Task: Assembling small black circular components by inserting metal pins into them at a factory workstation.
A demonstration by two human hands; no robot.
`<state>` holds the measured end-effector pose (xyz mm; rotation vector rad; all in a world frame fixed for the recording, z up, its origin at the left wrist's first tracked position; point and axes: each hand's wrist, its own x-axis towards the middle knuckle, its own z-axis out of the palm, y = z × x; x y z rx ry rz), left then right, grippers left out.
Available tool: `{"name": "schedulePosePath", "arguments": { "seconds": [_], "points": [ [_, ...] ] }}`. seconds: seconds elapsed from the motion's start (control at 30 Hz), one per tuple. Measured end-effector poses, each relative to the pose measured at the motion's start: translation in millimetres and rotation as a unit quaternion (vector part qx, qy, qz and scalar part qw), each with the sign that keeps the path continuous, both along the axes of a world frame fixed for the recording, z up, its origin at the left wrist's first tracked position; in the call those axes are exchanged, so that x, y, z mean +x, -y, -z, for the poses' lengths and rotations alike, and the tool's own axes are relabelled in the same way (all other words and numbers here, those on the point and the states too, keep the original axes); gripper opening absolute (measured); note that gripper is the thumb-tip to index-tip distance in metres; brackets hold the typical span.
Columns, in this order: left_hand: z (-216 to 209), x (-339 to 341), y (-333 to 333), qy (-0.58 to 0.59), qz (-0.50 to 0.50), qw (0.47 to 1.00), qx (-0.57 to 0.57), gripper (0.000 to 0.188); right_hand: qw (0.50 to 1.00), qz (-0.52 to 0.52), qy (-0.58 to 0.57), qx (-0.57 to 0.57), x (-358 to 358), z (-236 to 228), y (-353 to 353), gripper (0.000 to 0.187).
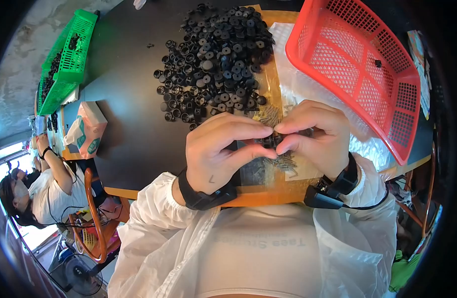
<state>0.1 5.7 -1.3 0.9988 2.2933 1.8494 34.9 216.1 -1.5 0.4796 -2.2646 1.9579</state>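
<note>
One dark tabletop (126, 64), edged in light wood, is spread across the middle of the view. At far left, a co-worker (64, 184) in a white top is seen seated. Red basket (297, 49), perforated, is set at upper right, partly over a whitish plastic sheet (292, 82); one small black piece (378, 63) is contained in it. Green basket (78, 54) is placed at upper left, with dark pieces held inside. Between the baskets, a broad heap of black plastic parts (228, 54) is piled, rings and caps mixed, looser toward its left edge. A tissue box (93, 130) is stood near the left side. Left hand (213, 149) and right hand (318, 129) are brought together just below the heap, black straps worn at both wrists; each grip is closed, thumb and forefinger pinching a small dark part (272, 140) from opposite sides. Its details are hidden by the fingertips. Smallest noted: thin metal pins (269, 115), scattered behind and below the pinched part.
</note>
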Motion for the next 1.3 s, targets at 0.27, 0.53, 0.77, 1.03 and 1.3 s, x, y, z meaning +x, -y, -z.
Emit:
{"name": "schedulePosePath", "arguments": {
  "seconds": [0.27,0.53,0.77,1.03,1.3],
  "points": [
    [2.3,2.3,-0.4,0.029,-0.008,0.999,0.010,0.033,0.981,-0.025,0.102,-0.163,1.3,2.5,6.8,0.023],
    [6.2,0.1,-3.1,0.016,-0.034,0.999,0.038,0.034,0.956,-0.025,0.169,-0.237,4.6,-3.3,9.8,0.026],
    [1.6,-1.3,3.4,0.017,-0.001,1.000,-0.003,0.035,0.950,-0.018,0.225,-0.217,4.2,-2.4,6.7,0.021],
    [-3.7,-3.9,-0.7,0.000,-0.009,1.000,-0.025,0.033,0.919,-0.046,0.300,-0.251,3.5,-5.6,2.4,0.027],
    [1.4,-8.2,-1.4,-0.048,0.016,0.999,-0.004,0.031,0.901,-0.082,0.324,-0.276,3.2,-4.1,0.6,0.037]
  ]
}}
